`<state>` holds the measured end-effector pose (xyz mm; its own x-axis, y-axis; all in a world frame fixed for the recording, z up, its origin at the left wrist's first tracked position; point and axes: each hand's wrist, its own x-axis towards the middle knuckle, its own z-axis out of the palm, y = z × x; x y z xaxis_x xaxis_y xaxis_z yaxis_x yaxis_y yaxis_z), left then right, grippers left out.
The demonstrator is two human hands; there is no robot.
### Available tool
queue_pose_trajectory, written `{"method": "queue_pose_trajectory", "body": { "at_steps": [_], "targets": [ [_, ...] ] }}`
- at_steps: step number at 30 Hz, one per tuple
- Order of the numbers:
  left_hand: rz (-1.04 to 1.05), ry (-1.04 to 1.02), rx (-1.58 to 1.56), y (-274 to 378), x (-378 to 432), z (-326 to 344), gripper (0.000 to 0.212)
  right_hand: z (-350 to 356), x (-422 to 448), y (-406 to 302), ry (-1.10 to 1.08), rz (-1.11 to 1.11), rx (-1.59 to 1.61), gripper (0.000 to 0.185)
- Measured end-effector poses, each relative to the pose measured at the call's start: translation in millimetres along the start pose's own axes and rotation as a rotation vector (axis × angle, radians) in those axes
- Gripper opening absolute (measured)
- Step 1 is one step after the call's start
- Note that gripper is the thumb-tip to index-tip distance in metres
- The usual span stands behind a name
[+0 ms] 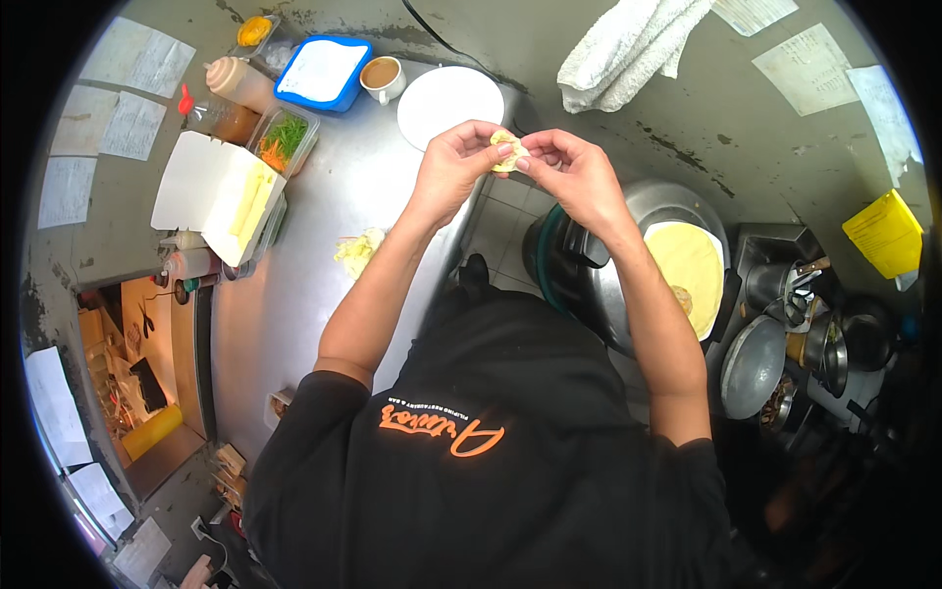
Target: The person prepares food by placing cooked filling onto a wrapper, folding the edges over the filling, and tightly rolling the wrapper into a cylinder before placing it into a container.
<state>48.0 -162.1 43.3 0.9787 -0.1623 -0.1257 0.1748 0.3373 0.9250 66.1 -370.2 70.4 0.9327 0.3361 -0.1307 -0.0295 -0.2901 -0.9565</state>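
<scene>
Both hands are raised together in front of me, over the corner of a steel counter (346,184). Between their fingertips is a small, pale yellow, folded piece of food (506,151), which looks like dough around a filling. My left hand (460,166) pinches its left side with thumb and fingers. The fingertips of my right hand (578,173) press on its right edge. Just beyond my left hand lies a white plate (451,103). Below my right forearm, a pale yellow round mass (684,265) with a brownish patch sits in a white container on a dark, rounded lid (662,199).
Yellowish scraps (360,250) lie by my left forearm. Along the wall stand a blue-rimmed tub (324,72), a cup of brown liquid (382,73), shredded vegetables (283,143), an open white box (221,195) and squeeze bottles (239,81). Pots and pans (765,353) crowd the right.
</scene>
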Motion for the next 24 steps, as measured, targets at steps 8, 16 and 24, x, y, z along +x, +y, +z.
{"method": "queue_pose_trajectory", "body": {
  "at_steps": [8, 16, 24],
  "targets": [
    [-0.024, -0.047, 0.032, -4.1, -11.8, 4.3, 0.021, -2.0, -9.0, 5.7, 0.010, 0.017, 0.019, 0.018],
    [-0.142, -0.152, -0.095, -5.4, -9.0, -9.8, 0.020, 6.0, -20.4, 14.9, 0.088, -0.212, 0.035, 0.013],
    [-0.145, -0.049, 0.016, -32.5, -6.2, -23.7, 0.030, 18.2, -13.6, 21.0, 0.041, -0.019, 0.116, 0.018]
  ]
}}
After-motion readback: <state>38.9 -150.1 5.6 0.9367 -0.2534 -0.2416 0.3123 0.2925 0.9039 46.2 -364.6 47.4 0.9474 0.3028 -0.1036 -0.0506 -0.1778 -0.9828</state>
